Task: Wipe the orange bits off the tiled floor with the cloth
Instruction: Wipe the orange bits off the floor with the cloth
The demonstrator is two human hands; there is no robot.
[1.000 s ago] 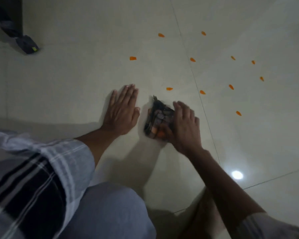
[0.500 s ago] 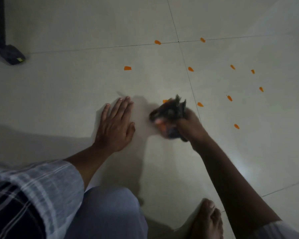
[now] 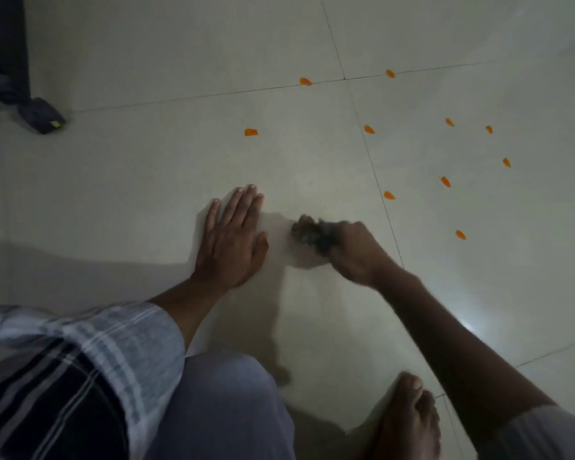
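Left hand (image 3: 231,240) flat on the tiled floor (image 3: 130,180), palm down, fingers spread, holding nothing. Right hand (image 3: 356,250) fisted around a dark cloth (image 3: 312,232), bunched and pressed to the floor just right of the left hand. Orange bits (image 3: 389,195) scattered beyond and to the right, the nearest close to the cloth. Bare foot (image 3: 409,416) at lower right.

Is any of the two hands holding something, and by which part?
The right hand grips the dark cloth, bunched in its fist; the exact part cannot be told. The left hand lies flat on the floor, holding nothing.
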